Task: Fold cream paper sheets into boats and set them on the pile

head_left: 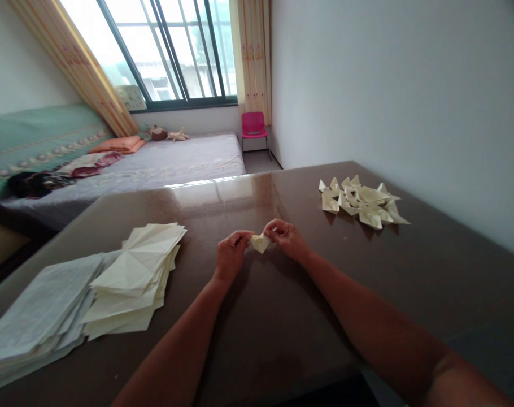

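Between my two hands, just above the middle of the brown table (278, 305), is a small cream folded paper piece (260, 243) with a point facing down. My left hand (234, 251) pinches its left corner, and my right hand (287, 237) pinches the right one. Both sets of fingers are closed, and the fingertips cover the paper's side corners. Toward the far right of the table lies a cluster of folded paper shapes (361, 200), pointed and the same cream colour. A stack of cream paper sheets (134, 265), the top one creased, lies to my left.
Left of the cream sheets sits a thick pile of whitish papers (40, 308). A white wall (392, 85) runs along the table's right side. Beyond the table are a bed (189, 155), a pink chair (253, 125) and a window with curtains (256, 56).
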The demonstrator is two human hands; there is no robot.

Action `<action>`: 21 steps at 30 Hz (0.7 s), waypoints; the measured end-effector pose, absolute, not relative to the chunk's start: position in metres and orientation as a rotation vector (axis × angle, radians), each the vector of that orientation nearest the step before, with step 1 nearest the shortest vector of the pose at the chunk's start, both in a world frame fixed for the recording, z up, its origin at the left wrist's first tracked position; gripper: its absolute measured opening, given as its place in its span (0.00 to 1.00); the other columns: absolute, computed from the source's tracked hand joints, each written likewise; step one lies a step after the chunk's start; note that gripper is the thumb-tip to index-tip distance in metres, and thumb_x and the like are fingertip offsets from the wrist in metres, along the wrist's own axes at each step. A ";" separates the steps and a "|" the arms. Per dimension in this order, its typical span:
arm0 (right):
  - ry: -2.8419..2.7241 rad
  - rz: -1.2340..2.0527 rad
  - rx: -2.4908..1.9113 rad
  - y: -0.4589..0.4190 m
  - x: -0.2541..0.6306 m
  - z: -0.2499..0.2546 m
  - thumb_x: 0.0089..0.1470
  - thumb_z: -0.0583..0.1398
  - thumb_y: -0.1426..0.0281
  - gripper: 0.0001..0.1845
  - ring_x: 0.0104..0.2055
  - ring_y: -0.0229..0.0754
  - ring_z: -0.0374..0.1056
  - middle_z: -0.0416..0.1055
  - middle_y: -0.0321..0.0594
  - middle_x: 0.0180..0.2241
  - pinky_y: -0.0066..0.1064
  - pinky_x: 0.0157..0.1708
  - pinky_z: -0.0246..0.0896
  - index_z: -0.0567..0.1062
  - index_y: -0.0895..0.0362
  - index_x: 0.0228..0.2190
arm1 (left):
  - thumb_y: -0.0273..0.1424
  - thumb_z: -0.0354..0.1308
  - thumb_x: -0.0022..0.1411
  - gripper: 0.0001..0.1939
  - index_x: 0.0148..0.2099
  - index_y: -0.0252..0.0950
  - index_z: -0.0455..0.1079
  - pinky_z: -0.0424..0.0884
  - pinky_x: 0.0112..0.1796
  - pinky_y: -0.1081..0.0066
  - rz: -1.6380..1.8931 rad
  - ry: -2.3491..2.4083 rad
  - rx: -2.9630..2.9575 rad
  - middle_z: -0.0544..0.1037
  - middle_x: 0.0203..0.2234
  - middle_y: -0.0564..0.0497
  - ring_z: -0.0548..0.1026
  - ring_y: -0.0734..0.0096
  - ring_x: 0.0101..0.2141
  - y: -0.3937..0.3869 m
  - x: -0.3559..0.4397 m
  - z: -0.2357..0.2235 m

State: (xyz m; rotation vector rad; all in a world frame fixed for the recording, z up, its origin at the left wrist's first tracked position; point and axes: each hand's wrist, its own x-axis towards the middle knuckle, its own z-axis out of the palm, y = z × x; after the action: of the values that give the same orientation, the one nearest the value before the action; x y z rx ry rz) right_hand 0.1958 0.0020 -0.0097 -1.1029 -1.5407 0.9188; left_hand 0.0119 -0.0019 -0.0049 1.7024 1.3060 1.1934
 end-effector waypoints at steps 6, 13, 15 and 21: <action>-1.225 1.070 -1.042 0.004 0.193 -0.007 0.51 0.59 0.57 0.15 0.25 0.33 0.66 0.75 0.37 0.35 0.24 0.22 0.55 0.64 0.55 0.29 | 0.44 0.59 0.55 0.19 0.38 0.32 0.73 0.75 0.38 0.69 1.451 1.152 1.298 0.77 0.32 0.50 0.75 0.71 0.33 0.008 0.009 -0.012; -1.122 1.115 -1.013 0.004 0.192 -0.008 0.53 0.58 0.57 0.15 0.26 0.33 0.70 0.76 0.38 0.39 0.24 0.25 0.60 0.61 0.54 0.30 | 0.41 0.61 0.55 0.16 0.38 0.35 0.67 0.74 0.41 0.69 1.398 0.944 1.174 0.76 0.37 0.50 0.75 0.72 0.38 0.009 0.009 -0.012; -1.233 1.075 -1.007 0.004 0.193 -0.009 0.54 0.58 0.57 0.14 0.27 0.34 0.70 0.76 0.38 0.39 0.25 0.25 0.60 0.61 0.53 0.30 | 0.39 0.63 0.54 0.17 0.43 0.38 0.64 0.73 0.41 0.68 1.300 0.851 1.224 0.75 0.42 0.50 0.75 0.71 0.40 0.008 0.010 -0.010; -1.404 1.041 -0.973 0.000 0.191 -0.008 0.56 0.56 0.58 0.12 0.28 0.35 0.70 0.75 0.37 0.40 0.27 0.26 0.61 0.61 0.53 0.31 | 0.29 0.71 0.41 0.28 0.43 0.37 0.62 0.72 0.43 0.66 1.190 0.815 1.279 0.73 0.50 0.44 0.76 0.64 0.42 0.003 0.014 -0.009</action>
State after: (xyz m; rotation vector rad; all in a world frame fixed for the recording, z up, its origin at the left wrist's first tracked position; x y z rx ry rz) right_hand 0.1910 -0.0004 -0.0083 -0.9731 -1.4042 1.0408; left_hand 0.0142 0.0033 -0.0086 1.2790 0.8151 1.1897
